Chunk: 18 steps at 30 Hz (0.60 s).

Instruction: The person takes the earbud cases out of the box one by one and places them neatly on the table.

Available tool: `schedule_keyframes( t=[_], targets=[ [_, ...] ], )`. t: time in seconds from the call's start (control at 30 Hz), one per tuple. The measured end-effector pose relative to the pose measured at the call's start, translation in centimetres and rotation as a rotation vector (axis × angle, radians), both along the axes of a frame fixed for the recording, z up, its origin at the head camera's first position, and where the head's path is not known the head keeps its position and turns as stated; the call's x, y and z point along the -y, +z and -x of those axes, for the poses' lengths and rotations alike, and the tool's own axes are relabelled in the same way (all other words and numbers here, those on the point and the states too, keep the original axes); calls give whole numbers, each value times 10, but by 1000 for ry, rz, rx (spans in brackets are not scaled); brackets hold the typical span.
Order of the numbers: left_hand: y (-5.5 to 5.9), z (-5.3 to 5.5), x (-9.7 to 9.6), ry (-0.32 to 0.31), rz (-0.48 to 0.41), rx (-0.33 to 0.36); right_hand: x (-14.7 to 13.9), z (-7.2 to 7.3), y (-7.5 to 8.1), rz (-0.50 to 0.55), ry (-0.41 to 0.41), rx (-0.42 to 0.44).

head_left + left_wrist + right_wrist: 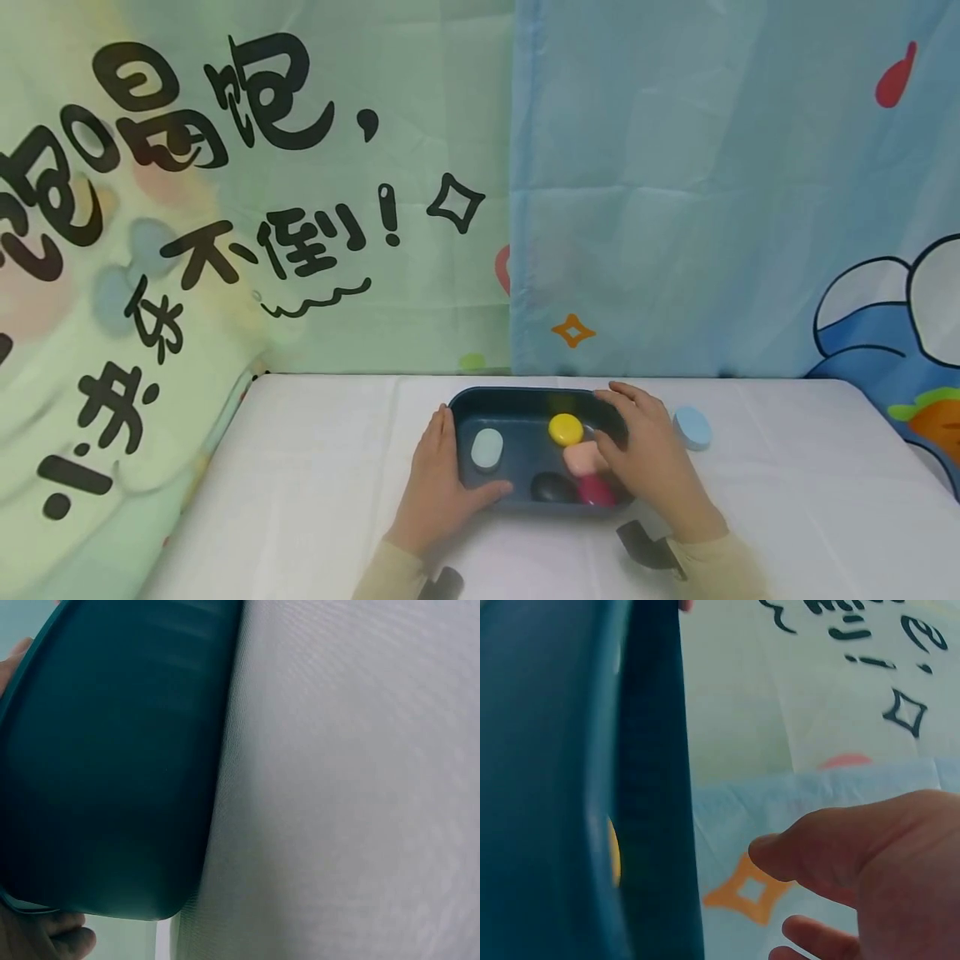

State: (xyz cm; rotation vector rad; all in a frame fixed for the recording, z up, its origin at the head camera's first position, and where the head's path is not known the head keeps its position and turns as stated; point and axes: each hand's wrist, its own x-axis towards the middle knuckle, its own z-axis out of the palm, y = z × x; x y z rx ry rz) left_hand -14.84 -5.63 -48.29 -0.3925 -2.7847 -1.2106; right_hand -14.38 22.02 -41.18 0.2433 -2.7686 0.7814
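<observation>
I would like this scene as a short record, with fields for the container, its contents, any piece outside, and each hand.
Container: dark blue tray on a white tabletop
Contents, left side: pale oval piece
Contents, right side: yellow piece, pink piece, black piece, magenta piece
Outside: light blue piece, right of the tray
Left hand: grips the tray's left end
Right hand: over the tray's right end, no piece seen in it

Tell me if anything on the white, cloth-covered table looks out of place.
The light-blue, round, thick disc may be: it lies on the table, right of the dark-teal, rounded-rectangular tray, while five other small pieces sit inside. Nothing visibly spilled or damaged.
</observation>
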Motion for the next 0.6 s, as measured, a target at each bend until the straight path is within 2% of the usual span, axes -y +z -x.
schedule_keyframes(
  t=[0.2, 0.47, 0.6],
  targets=[
    [2, -1, 0, 0, 3, 1, 26, 2, -4, 39, 16, 53],
    [0, 1, 1, -6, 23, -10, 57, 5, -15, 15, 118, -37],
    [1, 2, 1, -13, 29, -6, 67, 5, -19, 11, 129, -32]
  ],
)
